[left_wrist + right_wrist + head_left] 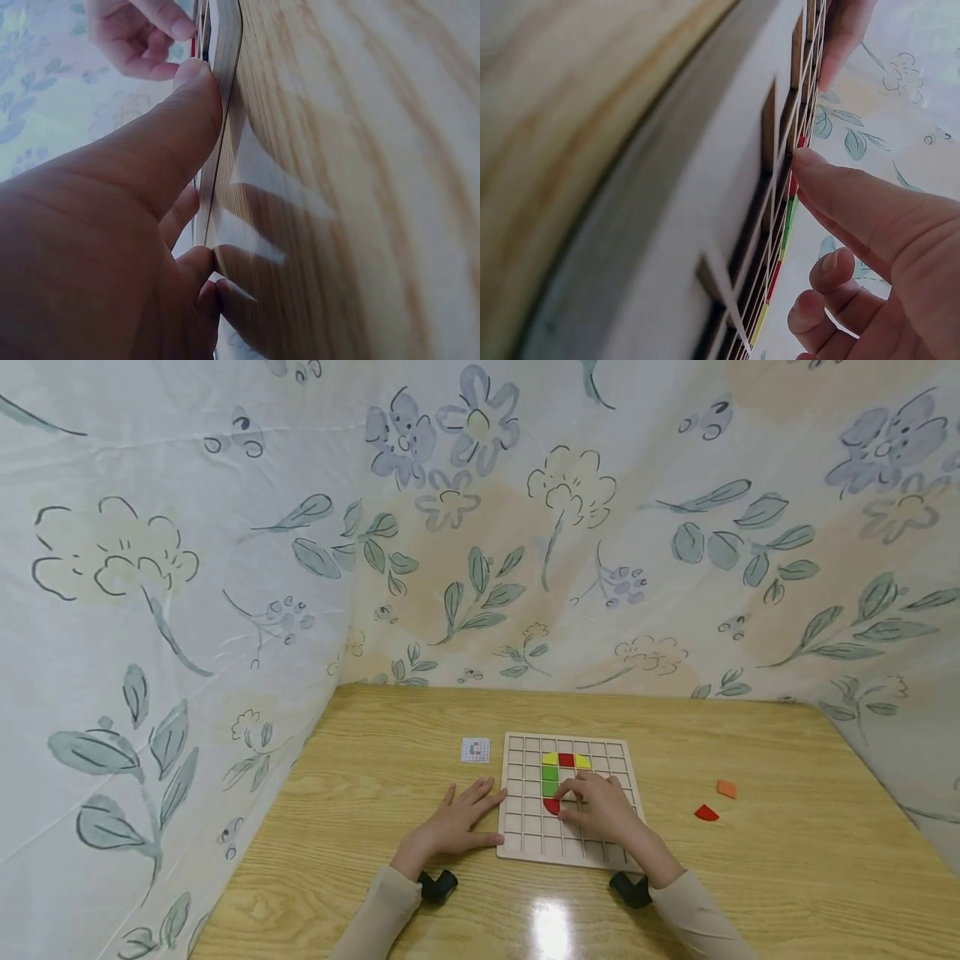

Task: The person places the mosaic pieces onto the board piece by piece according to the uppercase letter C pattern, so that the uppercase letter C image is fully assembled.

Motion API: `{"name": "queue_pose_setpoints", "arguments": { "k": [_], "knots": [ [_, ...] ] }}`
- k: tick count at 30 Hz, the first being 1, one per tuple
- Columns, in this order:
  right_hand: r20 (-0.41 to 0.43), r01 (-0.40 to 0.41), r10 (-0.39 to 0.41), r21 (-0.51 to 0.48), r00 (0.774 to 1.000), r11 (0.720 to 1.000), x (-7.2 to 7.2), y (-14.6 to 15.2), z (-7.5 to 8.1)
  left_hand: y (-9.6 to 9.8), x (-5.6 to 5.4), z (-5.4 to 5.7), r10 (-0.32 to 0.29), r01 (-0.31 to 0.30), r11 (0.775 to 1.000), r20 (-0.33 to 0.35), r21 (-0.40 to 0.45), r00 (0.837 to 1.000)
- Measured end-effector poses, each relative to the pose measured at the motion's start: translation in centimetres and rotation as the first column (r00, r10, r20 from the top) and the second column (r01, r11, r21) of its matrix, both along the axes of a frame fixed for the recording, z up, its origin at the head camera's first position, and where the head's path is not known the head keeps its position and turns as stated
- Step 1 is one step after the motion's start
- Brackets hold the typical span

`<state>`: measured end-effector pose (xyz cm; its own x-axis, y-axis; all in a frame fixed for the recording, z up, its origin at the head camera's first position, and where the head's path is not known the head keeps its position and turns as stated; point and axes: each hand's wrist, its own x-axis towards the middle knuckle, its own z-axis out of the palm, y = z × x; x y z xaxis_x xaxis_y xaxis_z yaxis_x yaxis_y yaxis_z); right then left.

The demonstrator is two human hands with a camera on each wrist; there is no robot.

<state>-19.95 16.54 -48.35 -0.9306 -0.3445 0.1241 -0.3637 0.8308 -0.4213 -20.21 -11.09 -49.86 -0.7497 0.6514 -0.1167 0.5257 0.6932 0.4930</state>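
Note:
A square wooden grid board (525, 843) lies on the table, bearing a pattern of small coloured tiles. Along its left edge rests my left hand (453, 827), fingers spread and fairly straight, the thumb against the board's side. My right hand (603, 806) is over the board, its thumb and index finger bent to a red quarter-circle tile (551, 806) at the pattern's lower left. Above that tile sit green square tiles (550, 781), a yellow corner tile (551, 759), a red square tile (566, 760) and another yellow tile (582, 762). In the right wrist view the thumb (810, 161) partly covers the red tile.
Right of the board lie a loose red quarter-circle tile (707, 812) and an orange square tile (726, 788). A small pattern card (476, 750) is at the board's upper left. Floral cloth (480, 568) hangs behind the wooden table (360, 760).

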Motion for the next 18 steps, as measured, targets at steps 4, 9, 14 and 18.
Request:
{"name": "queue_pose_setpoints", "arguments": {
  "k": [4, 9, 14, 18],
  "knots": [
    [0.001, 0.005, -0.005, -0.001, 1.000, 1.000, 0.0, 0.0, 0.0, 0.0, 0.1, 0.0, 0.004, -0.004, 1.000, 0.007, 0.004, 1.000],
    [0.001, 0.003, -0.003, -0.011, 1.000, 1.000, 0.1, 0.3, 0.2, 0.0, 0.1, -0.1, 0.006, -0.006, 1.000, 0.011, 0.002, 1.000],
    [-0.014, 0.002, -0.003, -0.016, 1.000, 1.000, 0.0, 0.8, 0.4, 0.0, 0.0, -0.1, 0.011, -0.010, 1.000, 0.010, -0.005, 1.000],
    [-0.022, 0.008, -0.008, -0.006, 1.000, 1.000, -0.1, 1.5, 0.4, -0.1, 0.0, 0.0, 0.008, -0.008, 1.000, 0.007, -0.003, 1.000]
  ]
}}
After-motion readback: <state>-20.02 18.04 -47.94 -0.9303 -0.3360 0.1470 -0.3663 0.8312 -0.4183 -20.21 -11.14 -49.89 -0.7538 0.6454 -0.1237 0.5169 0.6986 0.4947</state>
